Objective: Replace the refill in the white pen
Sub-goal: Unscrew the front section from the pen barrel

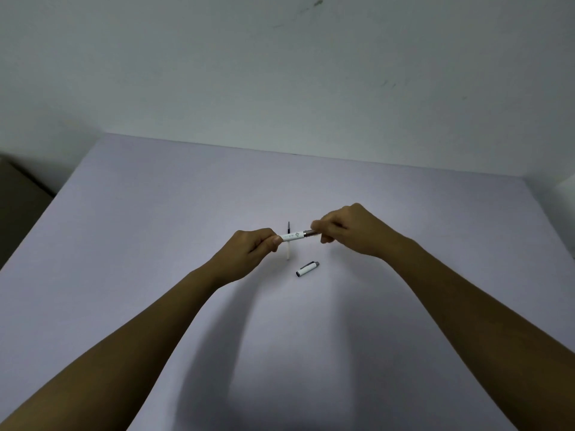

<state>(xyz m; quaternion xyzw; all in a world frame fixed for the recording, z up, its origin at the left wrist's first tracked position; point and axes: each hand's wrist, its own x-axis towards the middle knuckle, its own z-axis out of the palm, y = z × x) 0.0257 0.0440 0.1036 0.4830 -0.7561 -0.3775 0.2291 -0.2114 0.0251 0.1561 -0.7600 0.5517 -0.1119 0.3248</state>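
I hold the white pen (294,236) level above the table, between both hands. My left hand (252,248) pinches the barrel's left end. My right hand (345,231) grips the darker, metallic front section at the pen's right end. A thin refill (288,244) with a dark tip and a pale body lies on the table behind the pen, pointing away from me; the pen crosses over its middle. The pen's white cap (307,269) with a grey clip lies on the table just in front of my hands.
The table (155,244) has a plain pale lilac top. Its far edge meets a grey-white wall (280,73). A dark brownish object (18,200) stands off the table's left edge.
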